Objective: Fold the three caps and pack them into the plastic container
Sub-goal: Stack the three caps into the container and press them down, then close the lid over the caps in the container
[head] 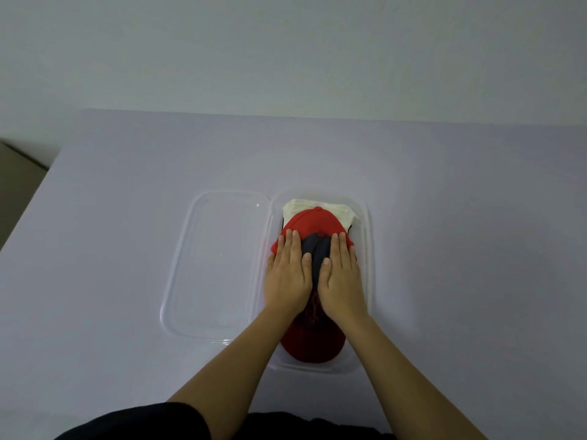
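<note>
A clear plastic container [368, 249] stands on the table in front of me with caps stacked inside. A folded red cap [313, 222] lies on top, its dark lining showing between my hands and its brim [313, 346] toward me. A cream-white cap [317, 205] peeks out beneath it at the far end. A dark cap edge barely shows under the red one. My left hand [289, 271] and my right hand [341, 274] lie flat side by side, fingers straight, pressing down on the red cap.
The container's clear lid [203, 265] lies flat on the table directly left of the container, touching its side. The pale table [460, 217] ends at a wall behind and drops off at the left edge.
</note>
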Demonstrator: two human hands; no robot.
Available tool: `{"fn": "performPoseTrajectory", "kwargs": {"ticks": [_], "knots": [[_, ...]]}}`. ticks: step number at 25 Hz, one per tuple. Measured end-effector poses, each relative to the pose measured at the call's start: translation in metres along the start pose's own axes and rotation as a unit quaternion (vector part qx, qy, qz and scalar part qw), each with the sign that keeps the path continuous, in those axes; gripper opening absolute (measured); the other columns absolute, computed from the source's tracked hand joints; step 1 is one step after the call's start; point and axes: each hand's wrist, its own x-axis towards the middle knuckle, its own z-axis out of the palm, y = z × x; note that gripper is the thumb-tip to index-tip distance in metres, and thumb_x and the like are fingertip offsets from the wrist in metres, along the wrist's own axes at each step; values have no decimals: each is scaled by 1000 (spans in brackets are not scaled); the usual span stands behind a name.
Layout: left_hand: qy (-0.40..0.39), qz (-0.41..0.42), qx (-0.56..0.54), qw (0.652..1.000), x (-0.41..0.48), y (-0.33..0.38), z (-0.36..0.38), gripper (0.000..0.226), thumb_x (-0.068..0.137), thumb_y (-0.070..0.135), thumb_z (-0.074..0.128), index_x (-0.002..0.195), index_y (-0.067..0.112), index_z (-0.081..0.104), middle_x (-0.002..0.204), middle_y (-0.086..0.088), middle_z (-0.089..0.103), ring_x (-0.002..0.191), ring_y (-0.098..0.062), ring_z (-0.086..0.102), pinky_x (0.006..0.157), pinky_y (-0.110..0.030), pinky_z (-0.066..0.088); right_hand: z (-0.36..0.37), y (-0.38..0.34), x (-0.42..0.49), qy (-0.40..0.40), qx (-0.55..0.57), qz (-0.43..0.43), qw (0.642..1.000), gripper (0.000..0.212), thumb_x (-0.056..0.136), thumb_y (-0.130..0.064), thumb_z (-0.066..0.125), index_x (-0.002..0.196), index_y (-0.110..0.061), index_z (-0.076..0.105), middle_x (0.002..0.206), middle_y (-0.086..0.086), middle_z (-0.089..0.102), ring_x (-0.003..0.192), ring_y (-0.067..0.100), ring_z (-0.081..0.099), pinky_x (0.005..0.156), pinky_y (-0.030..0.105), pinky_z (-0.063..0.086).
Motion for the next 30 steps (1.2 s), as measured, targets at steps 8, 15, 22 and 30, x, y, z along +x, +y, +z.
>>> {"fn": "performPoseTrajectory", "kwargs": {"ticks": [8, 15, 22, 30], "knots": [[2, 29, -105, 994, 0, 1, -20, 57, 98, 39, 27, 146, 8, 24, 156, -7, 22, 144, -17, 18, 113, -20, 9, -5, 1, -4, 37, 48, -12, 998, 60, 94, -43, 7, 149, -19, 9, 158, 0, 8, 146, 13, 5, 119, 30, 8], [198, -270, -22, 942, 7, -114, -80, 68, 92, 29, 54, 142, -6, 24, 150, -26, 22, 140, -39, 19, 115, -44, 18, -5, 2, -5, 57, 26, -9, 998, 58, 95, -41, 9, 148, -17, 16, 157, 2, 15, 145, 18, 11, 119, 37, 16], [59, -382, 13, 922, 7, -165, -93, 83, 77, 58, 63, 127, -5, 44, 135, -27, 37, 125, -45, 32, 103, -54, 30, -15, -9, -6, 110, -201, -13, 973, 57, 94, -41, 16, 142, -18, 36, 152, 12, 30, 142, 30, 23, 114, 45, -2], [102, -303, -250, 914, 1, -157, -132, 52, 73, 29, 79, 101, 8, 41, 103, -19, 57, 77, -31, 58, 66, -36, 47, -30, -5, -11, 45, -148, 26, 988, 66, 86, -57, 4, 147, -35, 19, 157, 17, 4, 145, 32, 3, 114, 48, 25]]}}
